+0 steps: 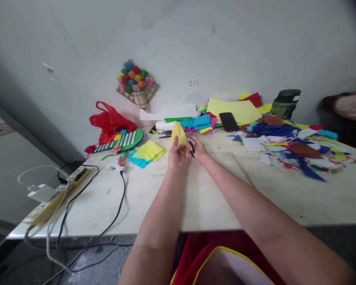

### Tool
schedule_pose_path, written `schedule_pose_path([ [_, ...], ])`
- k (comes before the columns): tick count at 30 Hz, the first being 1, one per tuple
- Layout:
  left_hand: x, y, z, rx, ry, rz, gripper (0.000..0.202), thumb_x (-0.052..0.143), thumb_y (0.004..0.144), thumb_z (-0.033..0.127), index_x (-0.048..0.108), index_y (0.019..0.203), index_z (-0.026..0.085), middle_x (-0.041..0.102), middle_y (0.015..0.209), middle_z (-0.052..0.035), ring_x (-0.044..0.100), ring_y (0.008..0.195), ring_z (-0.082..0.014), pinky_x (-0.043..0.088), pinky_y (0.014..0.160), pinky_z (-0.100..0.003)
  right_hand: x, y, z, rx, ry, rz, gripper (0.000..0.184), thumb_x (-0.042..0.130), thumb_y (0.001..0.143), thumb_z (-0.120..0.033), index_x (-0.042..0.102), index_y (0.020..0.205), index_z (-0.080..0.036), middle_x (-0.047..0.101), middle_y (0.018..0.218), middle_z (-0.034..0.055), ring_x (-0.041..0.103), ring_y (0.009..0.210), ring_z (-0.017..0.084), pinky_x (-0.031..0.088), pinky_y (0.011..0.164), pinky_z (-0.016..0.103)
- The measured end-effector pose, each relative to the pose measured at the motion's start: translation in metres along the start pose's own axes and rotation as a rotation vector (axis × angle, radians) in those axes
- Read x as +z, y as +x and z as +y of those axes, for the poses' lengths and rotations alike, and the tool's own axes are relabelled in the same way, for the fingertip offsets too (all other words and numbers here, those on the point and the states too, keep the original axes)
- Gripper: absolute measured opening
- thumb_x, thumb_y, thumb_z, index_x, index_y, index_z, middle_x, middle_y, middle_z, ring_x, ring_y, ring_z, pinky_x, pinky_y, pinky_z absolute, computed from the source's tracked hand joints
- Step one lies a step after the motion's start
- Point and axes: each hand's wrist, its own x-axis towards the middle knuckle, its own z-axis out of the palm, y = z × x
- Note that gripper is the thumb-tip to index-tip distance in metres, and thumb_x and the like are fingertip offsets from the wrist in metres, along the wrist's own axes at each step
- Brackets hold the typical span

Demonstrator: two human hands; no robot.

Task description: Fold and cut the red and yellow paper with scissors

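Note:
My left hand (177,155) is closed on a piece of yellow paper (178,133), which stands up above the fingers over the middle of the table. Close beside it, my right hand (199,151) grips a pair of scissors (191,147) by the dark handles. The blades are hidden behind the paper and fingers, so whether they are cutting cannot be seen. More yellow paper (150,150) lies to the left of my left hand, partly over blue paper (139,159). A white glue gun (116,163) rests nearby on the left, its cord running off the table's front.
A power strip (57,194) with plugs and cables lies along the left edge. Paper scraps (302,146) are heaped at right, near a phone (228,122) and a green bottle (285,103). One thin stick (242,169) lies beside my right forearm. A red plastic bag (111,120) sits back left.

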Motion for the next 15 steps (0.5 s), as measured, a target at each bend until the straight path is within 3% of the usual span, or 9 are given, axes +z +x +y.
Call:
schedule_pose_path([
  [8, 0.0042, -0.0062, 0.0038, -0.057, 0.087, -0.026, 0.065, 0.040, 0.073, 0.005, 0.030, 0.134, 0.026, 0.059, 0.069, -0.0019, 0.053, 0.046, -0.0113, 0.041, 0.041, -0.021, -0.0007, -0.0019, -0.0003, -0.009, 0.076, -0.074, 0.065, 0.061, 0.073, -0.038, 0.032, 0.128, -0.016, 0.048, 0.044, -0.0097, 0.040, 0.031, 0.006, 0.034, 0.033, 0.015],
  [15, 0.0029, -0.0059, 0.0028, -0.062, 0.092, -0.044, 0.065, 0.041, 0.072, 0.008, 0.028, 0.134, 0.027, 0.061, 0.075, -0.0035, 0.052, 0.045, -0.0114, 0.039, 0.039, -0.021, -0.0042, -0.0042, -0.0021, -0.005, 0.066, -0.116, 0.060, 0.057, 0.073, -0.045, 0.036, 0.123, -0.019, 0.049, 0.045, -0.0090, 0.043, 0.032, 0.006, 0.029, 0.031, 0.013],
])
